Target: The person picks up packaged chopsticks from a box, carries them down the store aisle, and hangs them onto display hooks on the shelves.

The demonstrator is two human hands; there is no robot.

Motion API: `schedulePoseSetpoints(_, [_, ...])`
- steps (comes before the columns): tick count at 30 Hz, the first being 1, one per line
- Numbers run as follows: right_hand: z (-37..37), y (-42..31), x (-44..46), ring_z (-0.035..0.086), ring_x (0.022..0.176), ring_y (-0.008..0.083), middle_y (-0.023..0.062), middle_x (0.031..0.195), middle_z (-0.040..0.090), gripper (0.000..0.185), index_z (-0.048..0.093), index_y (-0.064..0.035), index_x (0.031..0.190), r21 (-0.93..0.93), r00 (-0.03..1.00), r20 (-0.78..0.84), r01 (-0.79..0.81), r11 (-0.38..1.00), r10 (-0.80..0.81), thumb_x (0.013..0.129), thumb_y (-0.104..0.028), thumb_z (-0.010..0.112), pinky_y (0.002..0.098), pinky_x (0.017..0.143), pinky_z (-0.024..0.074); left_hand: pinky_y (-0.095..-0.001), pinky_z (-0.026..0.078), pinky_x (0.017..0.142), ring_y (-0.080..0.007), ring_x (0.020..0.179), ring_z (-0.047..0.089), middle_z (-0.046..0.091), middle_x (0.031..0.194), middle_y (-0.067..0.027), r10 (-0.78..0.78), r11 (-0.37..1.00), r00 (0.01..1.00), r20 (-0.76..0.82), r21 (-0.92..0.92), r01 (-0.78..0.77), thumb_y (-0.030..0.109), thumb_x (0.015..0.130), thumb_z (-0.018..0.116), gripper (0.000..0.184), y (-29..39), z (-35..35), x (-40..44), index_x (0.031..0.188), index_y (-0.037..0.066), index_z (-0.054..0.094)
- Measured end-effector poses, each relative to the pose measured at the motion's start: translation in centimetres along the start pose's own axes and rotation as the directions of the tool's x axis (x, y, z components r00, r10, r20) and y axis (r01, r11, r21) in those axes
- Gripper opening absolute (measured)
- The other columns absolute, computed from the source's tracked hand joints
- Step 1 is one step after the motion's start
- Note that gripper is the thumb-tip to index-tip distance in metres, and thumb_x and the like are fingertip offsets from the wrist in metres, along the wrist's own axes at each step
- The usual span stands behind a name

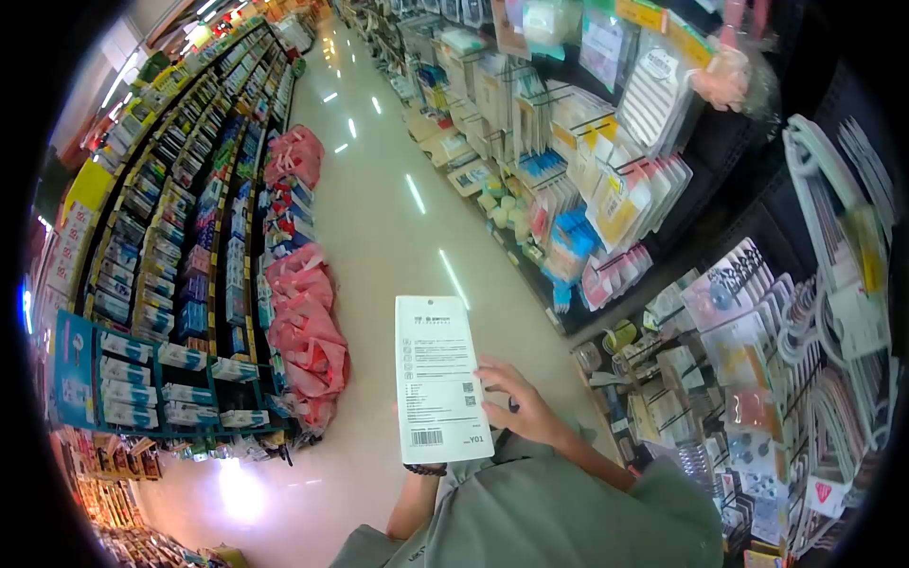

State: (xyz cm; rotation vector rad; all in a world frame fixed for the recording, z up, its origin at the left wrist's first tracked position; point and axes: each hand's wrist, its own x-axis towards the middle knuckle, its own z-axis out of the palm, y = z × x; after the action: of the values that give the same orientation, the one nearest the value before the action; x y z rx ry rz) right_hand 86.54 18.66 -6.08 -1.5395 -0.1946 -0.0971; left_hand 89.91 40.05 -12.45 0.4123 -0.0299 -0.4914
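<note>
A flat white hanging package stands upright in front of me, its printed face turned my way. That face carries small text, a barcode at the bottom left, square codes on the right and a hang hole at the top. My left hand supports it from behind and below; its fingers are mostly hidden, and a dark beaded bracelet shows at the wrist. On the package's right edge rest the bent fingers of my right hand, which wears a dark ring and grips that edge.
Long shelves of boxed goods line the left side, with pink plastic coverings along their foot. Packaged goods hang on hooks to the right, and white hangers stand out nearby. A shiny aisle floor runs between.
</note>
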Motion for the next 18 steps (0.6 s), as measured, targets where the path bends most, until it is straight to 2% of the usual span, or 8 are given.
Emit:
schedulePoseSetpoints(3, [-1.1, 1.5, 4.3, 0.044, 0.136, 0.027, 0.0148, 0.146, 0.047, 0.044, 0.058, -0.0046, 0.133, -0.052, 1.0, -0.011, -0.027, 0.998, 0.027, 0.089, -0.003, 0.064, 0.0371, 0.108, 0.0409, -0.0437, 0.049, 0.102, -0.0308, 0.121, 0.058, 0.051, 0.143, -0.0178, -0.117, 0.985, 0.986, -0.119, 0.114, 0.131, 0.057, 0.097, 0.044, 0.074, 1.5, 1.3, 2.7, 0.145, 0.001, 0.042])
schedulePoseSetpoints(5, [-1.8, 1.8, 7.5, 0.045, 0.135, 0.0253, 0.015, 0.146, 0.048, 0.044, 0.058, -0.0043, 0.133, -0.226, 1.0, 0.026, 0.008, 0.974, -0.002, 0.089, -0.002, 0.063, 0.0369, 0.107, 0.0418, -0.0398, 0.049, 0.102, -0.0275, 0.119, 0.059, 0.056, 0.136, -0.0169, -0.144, 0.916, 0.967, -0.211, 0.34, 0.211, 0.035, 0.09, 0.053, 0.064, 2.5, 2.2, 4.9, 0.141, -0.005, 0.044])
schedulePoseSetpoints(7, [-2.2, 3.0, 10.9, 0.048, 0.13, 0.0258, 0.0173, 0.141, 0.05, 0.039, 0.059, -0.0025, 0.129, -0.275, 0.995, 0.074, 0.09, 0.957, -0.072, 0.09, -0.002, 0.062, 0.0363, 0.104, 0.0426, -0.0386, 0.05, 0.099, -0.0254, 0.115, 0.061, 0.06, 0.13, -0.0159, -0.054, 0.764, 0.978, -0.204, 0.622, 0.172, 0.033, 0.088, 0.056, 0.066, 3.5, 2.6, 8.1, 0.14, -0.005, 0.044])
schedulePoseSetpoints(8, [-2.2, 3.6, 12.6, 0.05, 0.127, 0.026, 0.0184, 0.139, 0.051, 0.037, 0.06, -0.0015, 0.127, -0.294, 0.989, 0.103, 0.135, 0.946, -0.109, 0.09, -0.002, 0.062, 0.036, 0.103, 0.043, -0.0386, 0.051, 0.097, -0.0254, 0.113, 0.062, 0.06, 0.128, -0.0163, -0.003, 0.771, 0.98, -0.201, 0.623, 0.13, 0.035, 0.088, 0.056, 0.065, 3.9, 2.2, 9.7, 0.137, -0.005, 0.046])
schedulePoseSetpoints(11, [-2.7, 5.8, 17.7, 0.053, 0.119, 0.0275, 0.0171, 0.126, 0.056, 0.03, 0.062, 0.0019, 0.117, 0.021, 0.944, 0.23, -0.247, 0.969, 0.236, 0.088, 0.001, 0.063, 0.0375, 0.102, 0.0424, -0.0375, 0.051, 0.095, -0.024, 0.111, 0.062, 0.061, 0.125, -0.0164, 0.093, 0.845, 0.976, -0.197, 0.534, 0.027, 0.036, 0.086, 0.058, 0.063, 6.1, 0.1, 14.8, 0.133, -0.006, 0.049])
schedulePoseSetpoints(13, [-2.7, 6.8, 23.2, 0.056, 0.109, 0.0273, 0.0154, 0.12, 0.057, 0.026, 0.063, 0.0016, 0.112, -0.077, 0.975, 0.22, 0.037, 0.996, -0.019, 0.087, 0.005, 0.061, 0.0354, 0.093, 0.0461, -0.0356, 0.05, 0.097, -0.0213, 0.114, 0.061, 0.061, 0.126, -0.015, 0.067, 0.949, 0.981, -0.18, 0.316, -0.007, 0.027, 0.085, 0.06, 0.06, 8.4, -1.8, 18.7, 0.134, -0.006, 0.048])
schedulePoseSetpoints(15, [-2.1, 7.2, 29.5, 0.059, 0.108, 0.0263, 0.0157, 0.122, 0.058, 0.031, 0.063, 0.0, 0.116, -0.249, 0.942, 0.223, 0.304, 0.92, -0.251, 0.087, 0.008, 0.057, 0.0336, 0.089, 0.0481, -0.0356, 0.051, 0.095, -0.0228, 0.11, 0.063, 0.063, 0.122, -0.0155, 0.168, 0.897, 0.959, -0.227, 0.438, -0.053, 0.034, 0.089, 0.059, 0.057, 9.4, -3.6, 23.7, 0.131, -0.004, 0.05])
schedulePoseSetpoints(18, [-1.4, 9.7, 38.9, 0.056, 0.113, 0.0307, 0.0163, 0.125, 0.057, 0.041, 0.056, -0.0007, 0.127, -0.209, 0.958, 0.265, 0.165, 0.964, -0.107, 0.087, 0.01, 0.051, 0.0366, 0.095, 0.0465, -0.0367, 0.05, 0.096, -0.0222, 0.113, 0.061, 0.061, 0.124, -0.0144, 0.18, 0.901, 0.948, -0.263, 0.431, -0.052, 0.045, 0.093, 0.055, 0.06, 12.7, -3.6, 32.1, 0.132, 0.0, 0.05])
